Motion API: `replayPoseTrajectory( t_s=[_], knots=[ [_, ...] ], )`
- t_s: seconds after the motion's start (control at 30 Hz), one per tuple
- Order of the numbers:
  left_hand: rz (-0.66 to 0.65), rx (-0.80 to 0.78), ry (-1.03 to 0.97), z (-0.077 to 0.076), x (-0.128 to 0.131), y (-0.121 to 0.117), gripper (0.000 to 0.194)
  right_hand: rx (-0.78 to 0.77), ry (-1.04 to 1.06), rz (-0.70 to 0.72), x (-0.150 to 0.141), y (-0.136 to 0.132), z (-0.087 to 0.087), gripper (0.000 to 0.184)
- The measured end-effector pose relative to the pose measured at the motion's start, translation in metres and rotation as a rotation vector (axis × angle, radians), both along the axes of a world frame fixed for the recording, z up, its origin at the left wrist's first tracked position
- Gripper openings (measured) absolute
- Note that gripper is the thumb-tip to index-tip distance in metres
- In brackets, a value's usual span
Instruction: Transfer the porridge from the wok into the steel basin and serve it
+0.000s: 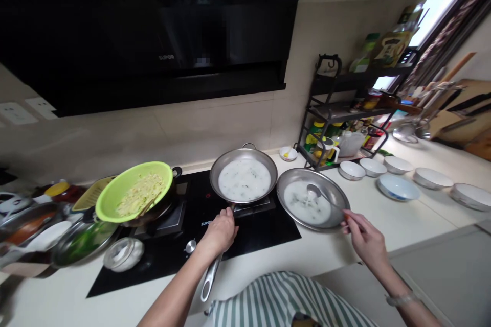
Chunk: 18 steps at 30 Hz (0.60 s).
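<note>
Gripping the handle (210,278), the left hand (221,232) wraps its fingers closed, likely steadying the frying pan (215,166) on the cooktop (264,234); and the right hand (364,237) angles inward, fingers pinched around a spoon (314,190) whose tip dips into the second pan (338,190), parked on the counter (402,222) at the cooktop's edge, probably for easy reach.

A kitchen: range hood (153,36) above the black cooktop (257,239), frying pan (214,174) over it, rack (341,82) of bottles (393,50) and jars (371,100) to its right.
</note>
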<state>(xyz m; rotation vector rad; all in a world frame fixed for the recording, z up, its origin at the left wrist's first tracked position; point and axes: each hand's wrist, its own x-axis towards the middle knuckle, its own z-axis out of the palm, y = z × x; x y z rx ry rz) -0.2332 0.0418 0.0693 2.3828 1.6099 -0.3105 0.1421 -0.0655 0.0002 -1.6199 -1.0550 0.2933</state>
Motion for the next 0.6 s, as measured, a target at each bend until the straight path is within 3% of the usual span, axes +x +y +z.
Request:
replayPoseTrajectory(
  t_s=[0.1, 0.2, 0.27, 0.37, 0.4, 0.47, 0.53, 0.6],
  knots=[
    [-0.055, 0.087, -0.074, 0.010, 0.002, -0.006, 0.047, -0.023, -0.201, 0.133, -0.002, -0.015, -0.009, 0.028],
    [-0.205, 0.005, -0.315, 0.024, 0.010, -0.012, 0.043, -0.048, -0.235, 0.120, -0.011, -0.020, -0.011, 0.029],
    [-0.334, -0.123, -0.525, 0.032, 0.022, -0.014, 0.042, -0.030, -0.124, -0.031, -0.020, -0.018, -0.006, 0.030],
    [-0.447, -0.391, -0.749, 0.033, 0.055, -0.015, 0.034, 0.106, 0.288, -0.373, -0.033, -0.007, 0.009, 0.029],
    [-0.433, -0.513, -0.808, 0.030, 0.070, -0.015, 0.029, 0.155, 0.455, -0.443, -0.037, -0.003, 0.015, 0.028],
    [-0.267, -0.788, -0.919, 0.024, 0.103, -0.017, 0.017, 0.212, 0.723, -0.464, -0.045, 0.004, 0.029, 0.029],
    [-0.109, -1.014, -1.040, 0.020, 0.136, -0.020, 0.017, 0.219, 0.830, -0.382, -0.057, 0.008, 0.041, 0.031],
    [0.004, -1.065, -1.200, 0.021, 0.162, -0.024, 0.018, 0.239, 0.821, -0.295, -0.075, 0.011, 0.051, 0.032]
  ],
)
